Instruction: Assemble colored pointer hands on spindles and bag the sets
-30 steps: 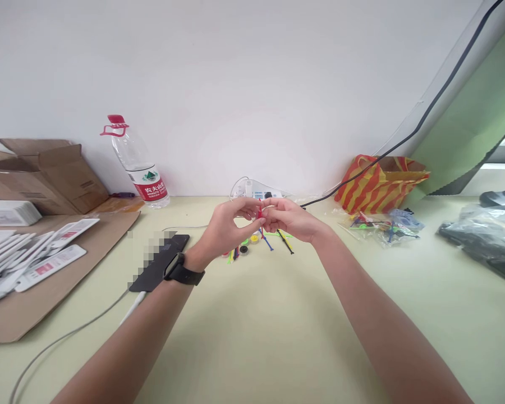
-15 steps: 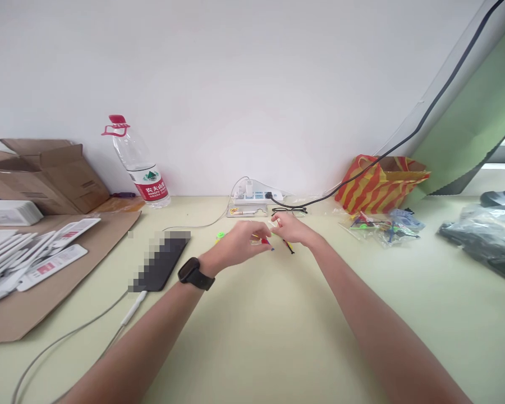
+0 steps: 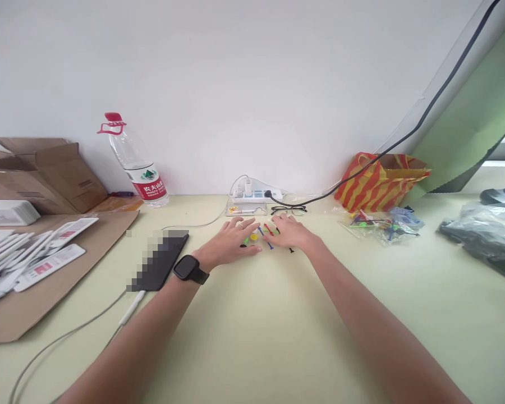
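My left hand (image 3: pixel 228 245) lies low over the table with its fingers spread, wearing a ring and a black watch (image 3: pixel 191 269). Between the hands are small colourful plastic pieces: a yellow round piece (image 3: pixel 253 237), a blue stick (image 3: pixel 270 244) and a red stick (image 3: pixel 268 228). Green bits (image 3: pixel 244 242) show under the left fingers. My right hand (image 3: pixel 292 232) rests palm down beside the sticks, fingers stretched out and partly covering them. A dark-tipped piece (image 3: pixel 292 251) pokes out below its palm.
Behind the hands are eyeglasses (image 3: pixel 288 210), a clear case (image 3: pixel 246 210) and a power strip (image 3: pixel 256 192). A phone (image 3: pixel 164 264) with a cable and a water bottle (image 3: pixel 145 177) stand left. Bagged plastic pieces (image 3: pixel 382 224) and a striped bag (image 3: pixel 379 182) are right.
My left hand has let go of the red and blue pieces and spread its fingers, turning palm down. My right hand has flattened nearby. More small pieces show between the hands.
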Demonstrator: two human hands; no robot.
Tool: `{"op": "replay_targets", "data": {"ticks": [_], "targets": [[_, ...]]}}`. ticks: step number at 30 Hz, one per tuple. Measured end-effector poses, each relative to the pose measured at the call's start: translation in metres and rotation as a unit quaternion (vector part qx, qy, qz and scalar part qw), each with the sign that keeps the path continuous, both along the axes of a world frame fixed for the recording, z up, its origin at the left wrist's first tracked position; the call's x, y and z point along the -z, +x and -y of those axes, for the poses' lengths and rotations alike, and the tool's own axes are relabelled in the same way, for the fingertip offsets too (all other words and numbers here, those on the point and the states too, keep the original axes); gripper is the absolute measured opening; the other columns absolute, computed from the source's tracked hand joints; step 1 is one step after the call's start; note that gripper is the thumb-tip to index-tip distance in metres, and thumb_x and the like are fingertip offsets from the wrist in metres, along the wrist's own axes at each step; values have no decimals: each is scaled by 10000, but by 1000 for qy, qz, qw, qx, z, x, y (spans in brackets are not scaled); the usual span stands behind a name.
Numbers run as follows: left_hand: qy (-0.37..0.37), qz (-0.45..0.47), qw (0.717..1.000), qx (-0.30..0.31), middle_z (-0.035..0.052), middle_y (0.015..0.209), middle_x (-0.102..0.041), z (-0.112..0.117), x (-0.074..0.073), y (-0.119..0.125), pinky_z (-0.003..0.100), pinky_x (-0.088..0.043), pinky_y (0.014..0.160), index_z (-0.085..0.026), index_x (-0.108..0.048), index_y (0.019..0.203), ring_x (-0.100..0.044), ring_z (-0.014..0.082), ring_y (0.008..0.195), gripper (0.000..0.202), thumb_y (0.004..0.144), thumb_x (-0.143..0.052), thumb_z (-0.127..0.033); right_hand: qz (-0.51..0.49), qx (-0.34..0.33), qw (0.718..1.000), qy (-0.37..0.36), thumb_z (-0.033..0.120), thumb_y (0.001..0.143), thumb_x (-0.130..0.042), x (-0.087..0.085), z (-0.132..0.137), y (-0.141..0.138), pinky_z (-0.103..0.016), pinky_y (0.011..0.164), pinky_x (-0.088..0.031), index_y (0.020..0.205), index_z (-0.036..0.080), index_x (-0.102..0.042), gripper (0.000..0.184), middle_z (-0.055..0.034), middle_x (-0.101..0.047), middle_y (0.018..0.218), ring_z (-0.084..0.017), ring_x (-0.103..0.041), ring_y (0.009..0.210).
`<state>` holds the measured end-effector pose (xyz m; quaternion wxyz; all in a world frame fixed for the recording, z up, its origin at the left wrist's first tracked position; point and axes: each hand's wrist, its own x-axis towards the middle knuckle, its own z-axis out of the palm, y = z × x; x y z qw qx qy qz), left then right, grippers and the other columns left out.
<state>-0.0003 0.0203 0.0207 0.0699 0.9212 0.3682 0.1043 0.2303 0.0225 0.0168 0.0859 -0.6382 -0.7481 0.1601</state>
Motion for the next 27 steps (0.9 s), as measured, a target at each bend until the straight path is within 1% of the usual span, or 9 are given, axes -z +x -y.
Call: {"op": "replay_targets", "data": {"ticks": [3,6,8,11,15,18,22,24,27], "targets": [[-12,-11,1000,-1,55,1550,-522,2,4,2,563,-366,1120,-326,-521,1482,-376,394,1425,542,1015,-470,-596,-1,-18,1000,-12,455,900,-694,-1,1,0,-379,915,-454,1233,207,-566,435,-157,-579,1380,-357,-535,1272],[-13,-4,1000,3,41,1456,-607,2,4,4,527,-377,1117,-308,-649,1329,-396,380,1410,429,1008,-514,-558,-15,-29,999,-26,273,893,-695,-1,-2,1,-312,802,-458,1155,214,-577,293,-125,-636,1276,-280,-625,1111],[-10,2,1000,10,39,1401,-646,1,2,5,508,-381,1116,-281,-698,1234,-416,367,1394,377,1000,-545,-534,-27,-33,998,-41,198,852,-714,-1,-4,1,-288,729,-447,1101,219,-588,280,-98,-665,1187,-245,-653,993],[-15,16,1000,16,38,1339,-684,2,-1,7,491,-397,1097,-271,-724,1161,-455,349,1363,321,993,-568,-495,-55,-41,996,-65,158,791,-746,-1,-3,-3,-277,667,-440,1071,232,-599,325,-68,-686,1080,-219,-664,873],[-36,40,998,19,44,1144,-745,3,-6,5,442,-446,1034,-299,-723,1152,-519,324,1313,304,968,-596,-504,-109,-60,987,-106,224,798,-750,-4,1,-10,-294,624,-468,1093,263,-590,338,-37,-713,989,-210,-679,749],[-49,55,997,29,67,1139,-736,2,-11,1,430,-454,1030,-287,-694,1239,-493,349,1350,490,886,-670,-626,-158,-69,976,-130,219,843,-692,-8,4,-13,-295,628,-497,1094,267,-562,287,-20,-730,956,-199,-704,712],[-45,54,997,32,106,1349,-658,8,-19,2,471,-421,1084,-268,-548,1459,-437,393,1394,846,776,-728,-734,-231,-53,960,-147,144,818,-659,-8,2,-12,-303,655,-525,1074,244,-543,298,-37,-735,1005,-200,-728,725],[-50,33,998,30,128,1483,-567,16,-22,8,504,-390,1118,-266,-426,1555,-372,419,1447,999,747,-718,-776,-244,-55,960,-125,131,801,-639,-3,-1,-10,-308,659,-531,1052,238,-551,287,-40,-730,1020,-200,-720,728],[-51,-7,999,16,156,1674,-313,28,-20,19,584,-301,1172,-256,-165,1661,-230,470,1526,1253,690,-682,-856,-252,-52,965,-57,122,792,-592,5,-8,-8,-335,733,-528,1020,226,-565,252,-55,-709,1037,-225,-697,829]]}}
